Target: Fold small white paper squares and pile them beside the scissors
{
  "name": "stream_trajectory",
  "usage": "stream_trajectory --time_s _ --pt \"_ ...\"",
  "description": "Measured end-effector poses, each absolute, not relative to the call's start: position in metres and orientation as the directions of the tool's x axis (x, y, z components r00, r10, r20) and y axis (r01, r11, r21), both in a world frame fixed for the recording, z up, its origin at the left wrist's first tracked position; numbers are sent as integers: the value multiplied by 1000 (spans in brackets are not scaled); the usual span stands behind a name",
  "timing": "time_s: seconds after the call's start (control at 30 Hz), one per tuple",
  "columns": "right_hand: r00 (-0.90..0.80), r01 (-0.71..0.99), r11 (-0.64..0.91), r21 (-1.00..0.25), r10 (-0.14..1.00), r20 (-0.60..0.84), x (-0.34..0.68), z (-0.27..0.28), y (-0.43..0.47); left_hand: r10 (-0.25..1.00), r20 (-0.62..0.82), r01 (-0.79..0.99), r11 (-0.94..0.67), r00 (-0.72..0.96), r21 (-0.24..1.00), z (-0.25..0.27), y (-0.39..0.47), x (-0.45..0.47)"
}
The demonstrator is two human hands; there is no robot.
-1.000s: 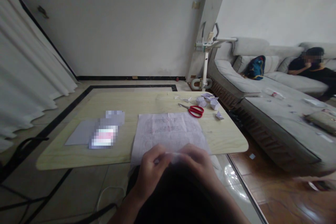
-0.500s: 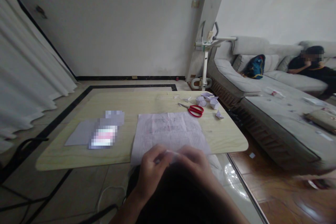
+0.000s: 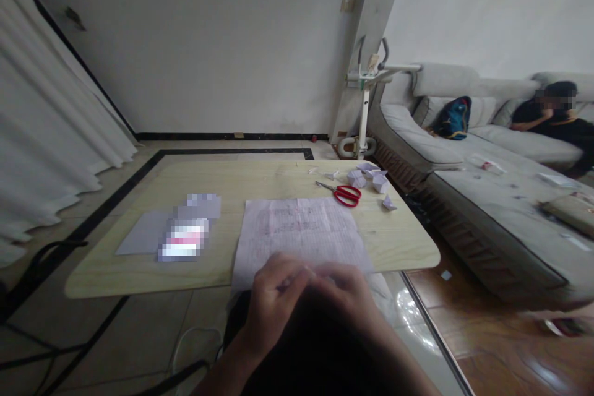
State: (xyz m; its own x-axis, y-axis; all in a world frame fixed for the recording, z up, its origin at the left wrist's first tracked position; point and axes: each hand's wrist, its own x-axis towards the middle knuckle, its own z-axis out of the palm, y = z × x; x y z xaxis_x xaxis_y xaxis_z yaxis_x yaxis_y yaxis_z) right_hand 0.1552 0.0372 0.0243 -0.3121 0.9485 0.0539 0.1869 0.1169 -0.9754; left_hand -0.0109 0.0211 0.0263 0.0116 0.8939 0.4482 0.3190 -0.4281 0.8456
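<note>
At the near table edge, my left hand (image 3: 278,294) and my right hand (image 3: 346,288) meet with fingertips pinched together. Between them is a small piece of white paper (image 3: 310,271), mostly covered by the fingers and blurred. Under and beyond the hands lies a large creased sheet of paper (image 3: 297,232) with faint printed lines, hanging over the edge. Red-handled scissors (image 3: 347,195) rest past its top right corner. Several folded paper pieces (image 3: 357,179) sit at the far right, and one small folded piece (image 3: 388,203) lies apart.
On the left of the wooden table (image 3: 399,247) are a lit phone (image 3: 183,240) and white paper (image 3: 142,235). A grey sofa (image 3: 496,223) stands to the right, with a backpack (image 3: 453,119) and a seated person (image 3: 552,114). White curtains (image 3: 55,99) hang left.
Both hands stay together at the table edge, their fingertips drawn slightly closer. The white paper between them shows less than before. The view has shifted slightly.
</note>
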Motion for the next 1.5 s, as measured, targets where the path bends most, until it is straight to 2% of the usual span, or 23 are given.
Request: stream_trajectory --time_s 0.2,0.43,0.8,1.03,1.3,1.5 --pt "-352 181 139 -974 934 68 154 24 37 883 469 283 -455 20 844 25 21 -11" --pt "-366 179 270 -946 911 191 153 20 37 894 447 209 -442 29 872 25 20 -8" --pt "-387 210 299 -931 900 202 152 16 34 912 408 237 -407 49 882 29 16 -7" --pt "-406 209 330 -921 886 225 153 13 34 914 403 194 -403 42 894 28 18 -7" --pt "-417 234 281 -931 894 165 154 13 33 939 343 147 -344 32 928 20 19 -11" --pt "-422 188 242 -952 895 144 153 14 33 947 319 139 -321 35 937 22 18 -10"
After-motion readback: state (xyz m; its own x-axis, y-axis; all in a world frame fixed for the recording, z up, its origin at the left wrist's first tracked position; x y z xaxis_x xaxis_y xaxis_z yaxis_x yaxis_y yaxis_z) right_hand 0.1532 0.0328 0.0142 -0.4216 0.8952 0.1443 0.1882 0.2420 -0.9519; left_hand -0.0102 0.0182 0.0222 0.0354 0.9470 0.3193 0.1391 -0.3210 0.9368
